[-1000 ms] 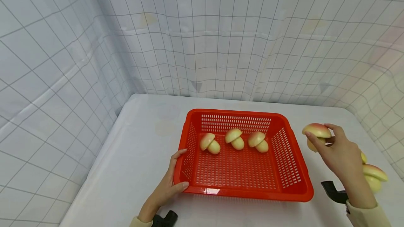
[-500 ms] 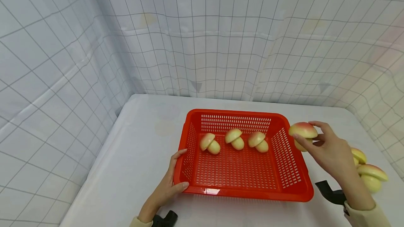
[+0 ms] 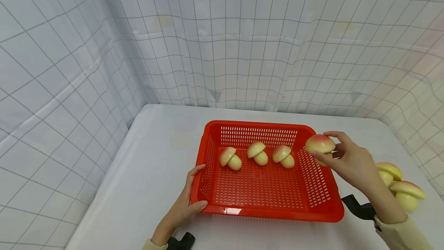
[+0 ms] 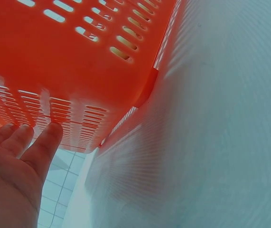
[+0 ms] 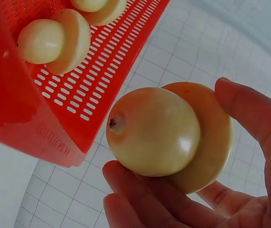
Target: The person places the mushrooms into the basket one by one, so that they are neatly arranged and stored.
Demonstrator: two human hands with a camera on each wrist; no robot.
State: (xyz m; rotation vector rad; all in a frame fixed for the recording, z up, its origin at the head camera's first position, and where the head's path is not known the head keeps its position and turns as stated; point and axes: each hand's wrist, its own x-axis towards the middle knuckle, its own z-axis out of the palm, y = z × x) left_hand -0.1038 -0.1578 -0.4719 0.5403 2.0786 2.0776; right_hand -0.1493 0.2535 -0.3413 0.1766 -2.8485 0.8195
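My right hand point(image 3: 354, 165) pinches a mushroom-shaped piece point(image 3: 320, 144) with a reddish-yellow domed cap and a pale round stem. It hovers over the right rim of a red plastic basket point(image 3: 270, 212). In the right wrist view the stem end of the held mushroom point(image 5: 154, 133) faces the camera, with a dark spot on it. My left hand point(image 3: 184, 201) grips the basket's near left corner, thumb on the front rim and fingers along the left side. The left wrist view shows fingers point(image 4: 45, 147) against the slotted outer wall. Three similar mushrooms point(image 3: 257, 153) lie in the basket's far half.
More mushrooms point(image 3: 406, 196) stand on the white-covered table point(image 3: 149, 165) to the right, partly behind the right forearm. A white gridded curtain point(image 3: 222, 49) hangs behind and at the sides. Black wrist mounts point(image 3: 359, 207) stick out below the hands.
My right hand has carried the mushroom leftward, from beside the basket to over its right rim. More of the mushrooms at the right are uncovered. The left hand and basket have stayed put.
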